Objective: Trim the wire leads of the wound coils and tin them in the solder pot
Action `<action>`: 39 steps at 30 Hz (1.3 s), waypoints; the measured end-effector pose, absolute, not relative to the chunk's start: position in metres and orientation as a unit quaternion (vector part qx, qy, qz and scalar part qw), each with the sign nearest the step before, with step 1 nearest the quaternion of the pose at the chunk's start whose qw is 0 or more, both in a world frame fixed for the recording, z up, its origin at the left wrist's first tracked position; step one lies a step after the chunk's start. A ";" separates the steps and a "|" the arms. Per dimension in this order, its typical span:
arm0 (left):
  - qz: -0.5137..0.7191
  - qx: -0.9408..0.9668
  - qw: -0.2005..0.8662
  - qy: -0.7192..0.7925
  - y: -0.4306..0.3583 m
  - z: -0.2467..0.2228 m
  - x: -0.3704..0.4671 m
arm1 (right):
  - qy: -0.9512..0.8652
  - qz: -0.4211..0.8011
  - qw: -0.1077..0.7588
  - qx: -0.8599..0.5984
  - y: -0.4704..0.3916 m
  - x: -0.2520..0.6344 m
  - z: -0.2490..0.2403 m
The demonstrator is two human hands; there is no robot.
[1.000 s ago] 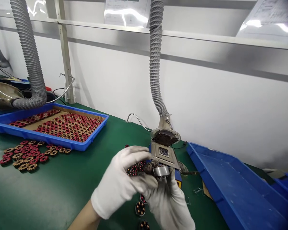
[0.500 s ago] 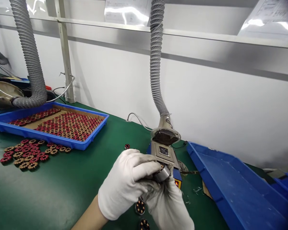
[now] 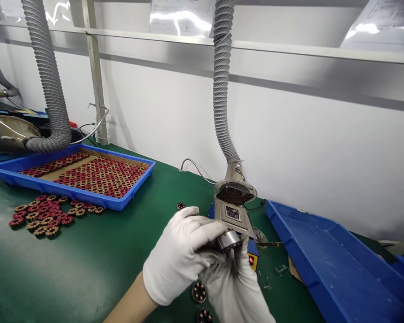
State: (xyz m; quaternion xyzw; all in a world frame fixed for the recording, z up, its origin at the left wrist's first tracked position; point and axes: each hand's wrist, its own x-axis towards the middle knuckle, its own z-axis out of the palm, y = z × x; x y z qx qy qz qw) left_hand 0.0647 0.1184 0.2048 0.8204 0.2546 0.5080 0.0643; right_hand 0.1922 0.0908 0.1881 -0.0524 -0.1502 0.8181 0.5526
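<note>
Both of my hands wear white gloves. In front of a small blue machine, my left hand (image 3: 182, 253) closes on a short silver metal cylinder (image 3: 229, 240) from the left. My right hand (image 3: 234, 280) grips the same cylinder from the right and below, its thumb and fingertip at the right edge. Dark teeth show along the cylinder's lower edge; its inside is hidden. Below the hands, two round motor stators (image 3: 199, 292) with copper-coloured segments lie on the green table. A small red-and-black stator (image 3: 181, 206) lies just beyond the left hand.
The blue machine (image 3: 253, 249) has a metal top with a square speckled opening (image 3: 233, 213), under an extraction hose (image 3: 222, 80). A blue tray (image 3: 121, 204) of red and tan stators stands left, with loose stators (image 3: 42, 216) before it. Another blue tray (image 3: 326, 251) stands right.
The metal cylinder has been tilted over in my hands, so its smooth silver side now faces up and the coils seen at its top are hidden. The view has shifted slightly.
</note>
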 end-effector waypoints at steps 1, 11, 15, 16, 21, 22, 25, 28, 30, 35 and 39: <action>0.505 0.824 0.057 0.249 0.120 0.203 0.064 | -0.151 0.815 0.557 -0.055 0.091 0.191 0.187; 0.584 0.732 0.241 0.256 0.120 0.203 0.058 | -0.239 0.807 0.528 -0.116 0.086 0.191 0.187; 0.672 0.567 0.416 0.233 0.119 0.202 0.054 | -0.273 0.798 0.515 -0.156 0.085 0.197 0.189; 0.691 0.540 0.421 0.234 0.118 0.203 0.051 | -0.273 0.794 0.519 -0.159 0.084 0.198 0.190; 0.526 0.571 0.549 0.310 0.109 0.216 0.049 | -0.250 0.774 0.556 -0.170 0.084 0.202 0.194; 0.495 0.589 0.556 0.314 0.108 0.218 0.051 | -0.248 0.769 0.563 -0.174 0.085 0.202 0.194; 0.510 0.630 0.510 0.288 0.105 0.221 0.058 | -0.252 0.749 0.579 -0.199 0.086 0.200 0.191; 0.544 0.634 0.486 0.257 0.105 0.219 0.060 | -0.267 0.738 0.580 -0.217 0.086 0.199 0.188; 0.568 0.624 0.469 0.261 0.105 0.216 0.056 | -0.282 0.737 0.575 -0.216 0.086 0.200 0.186; 0.629 0.553 0.461 0.294 0.104 0.214 0.049 | -0.293 0.740 0.568 -0.209 0.085 0.205 0.186; 0.516 0.616 0.517 0.296 0.103 0.216 0.055 | -0.296 0.735 0.574 -0.205 0.085 0.205 0.186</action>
